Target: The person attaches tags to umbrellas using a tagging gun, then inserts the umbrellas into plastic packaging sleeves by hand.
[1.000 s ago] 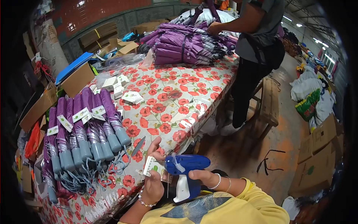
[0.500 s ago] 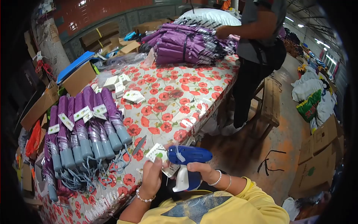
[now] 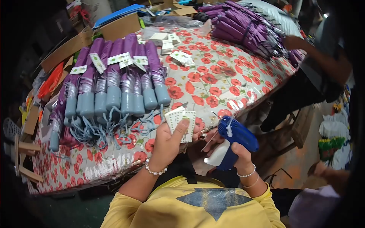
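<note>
Noted at the far left of the floral-covered desk (image 3: 235,83): cardboard box (image 3: 122,28) and blue sheet (image 3: 118,15). Orange plastic (image 3: 51,79) lies along the desk's left side; wooden bench (image 3: 304,131) stands to its right.

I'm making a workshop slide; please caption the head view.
Left hand holding printed cards, right hand gripping a blue-and-white tagging gun, beside furled purple umbrellas on a poppy-print table.

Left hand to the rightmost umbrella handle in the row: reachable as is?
Probably yes: the left hand is near the handle, with only loose cords close by. It holds cards, though, so a full grip likely needs those set down.
</note>
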Action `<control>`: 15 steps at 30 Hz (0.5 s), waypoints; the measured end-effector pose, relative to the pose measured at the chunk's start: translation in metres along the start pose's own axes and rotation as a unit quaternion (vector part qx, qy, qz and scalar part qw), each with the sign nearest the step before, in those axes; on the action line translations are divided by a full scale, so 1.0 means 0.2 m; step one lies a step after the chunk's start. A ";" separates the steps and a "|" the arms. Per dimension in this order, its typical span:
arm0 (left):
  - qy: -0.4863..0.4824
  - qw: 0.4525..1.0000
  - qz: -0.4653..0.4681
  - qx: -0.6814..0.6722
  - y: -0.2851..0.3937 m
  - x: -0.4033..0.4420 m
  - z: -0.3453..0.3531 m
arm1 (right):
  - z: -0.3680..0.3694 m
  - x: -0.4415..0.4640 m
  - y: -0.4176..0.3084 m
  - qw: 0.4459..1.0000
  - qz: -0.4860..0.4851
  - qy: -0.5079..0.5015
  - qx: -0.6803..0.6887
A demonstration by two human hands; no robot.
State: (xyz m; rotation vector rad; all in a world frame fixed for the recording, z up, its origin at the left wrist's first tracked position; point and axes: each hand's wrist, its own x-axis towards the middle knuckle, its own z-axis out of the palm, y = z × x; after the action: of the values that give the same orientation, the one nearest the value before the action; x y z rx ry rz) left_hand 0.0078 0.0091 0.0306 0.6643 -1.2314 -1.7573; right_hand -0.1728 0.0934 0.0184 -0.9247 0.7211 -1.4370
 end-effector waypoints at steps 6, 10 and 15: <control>0.020 0.998 0.018 0.062 0.07 -0.04 -0.07 | 0.05 0.07 -0.03 0.998 -0.006 -0.034 -0.044; 0.011 0.978 0.030 0.204 0.24 -0.07 -0.12 | 0.06 0.18 -0.13 0.980 -0.067 -0.048 -0.182; -0.016 0.974 0.022 0.224 0.32 -0.03 -0.19 | 0.10 0.37 -0.15 0.990 -0.062 -0.103 -0.072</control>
State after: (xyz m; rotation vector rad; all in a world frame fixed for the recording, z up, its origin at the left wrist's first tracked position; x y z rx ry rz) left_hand 0.0636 -0.0127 0.0745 0.8578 -1.6723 -1.4653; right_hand -0.1680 0.0249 0.0627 -1.2296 0.6270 -1.3851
